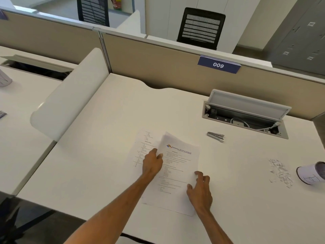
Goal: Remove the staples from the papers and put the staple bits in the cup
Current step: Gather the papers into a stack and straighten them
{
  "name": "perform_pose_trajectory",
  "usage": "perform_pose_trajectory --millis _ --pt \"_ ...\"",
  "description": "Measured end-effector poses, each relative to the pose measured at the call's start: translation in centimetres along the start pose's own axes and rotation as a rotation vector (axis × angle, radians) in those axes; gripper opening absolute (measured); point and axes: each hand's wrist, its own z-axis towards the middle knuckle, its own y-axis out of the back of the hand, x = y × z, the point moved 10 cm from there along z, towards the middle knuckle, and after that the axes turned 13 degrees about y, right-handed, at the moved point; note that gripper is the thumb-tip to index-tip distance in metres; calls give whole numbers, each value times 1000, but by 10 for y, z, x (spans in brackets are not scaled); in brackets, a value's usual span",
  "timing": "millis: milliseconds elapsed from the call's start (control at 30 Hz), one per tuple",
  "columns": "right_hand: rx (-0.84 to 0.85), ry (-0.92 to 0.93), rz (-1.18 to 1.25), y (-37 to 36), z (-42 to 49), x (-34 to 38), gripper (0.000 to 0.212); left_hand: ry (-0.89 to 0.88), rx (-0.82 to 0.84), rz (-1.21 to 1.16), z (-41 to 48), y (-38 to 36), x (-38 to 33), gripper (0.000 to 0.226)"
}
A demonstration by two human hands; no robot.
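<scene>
Under both hands' fingers (159,155), papers (177,171), staple bits (281,172) well apart

Papers (177,166) lie mid-desk (105,164), under both hands. Left hand (152,164) fingers (159,155) on their left edge; right hand (200,189) fingers (197,173) on their right edge. Staple remover (215,136) beyond right fingers. Staple bits (280,171) far right of them; tipped cup (311,173) just beside the bits. Cable tray (246,115) behind the remover.
</scene>
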Motion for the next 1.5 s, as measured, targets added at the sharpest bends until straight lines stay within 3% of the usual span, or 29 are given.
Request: perform_pose_trajectory --millis 267,500,700,800,967,1300,1500 --pt "-94 47 96 6 6 42 68 -60 -20 -59 15 43 -3 26" --pt "-20 206 -22 -23 19 92 66 -75 -83 -33 37 85 6 20" --pt "107 368 -190 -58 20 118 78 -80 -209 80 51 114 18 20" --pt "206 357 -205 -74 18 119 80 -120 -227 160 52 113 20 25" --pt "218 350 -206 -73 19 117 79 -122 -189 254 49 96 22 49" --pt "218 337 -193 -74 16 118 80 -23 -208 228 52 93 24 46" --pt "211 340 -183 -75 15 116 80 -69 -287 295 40 81 34 64"
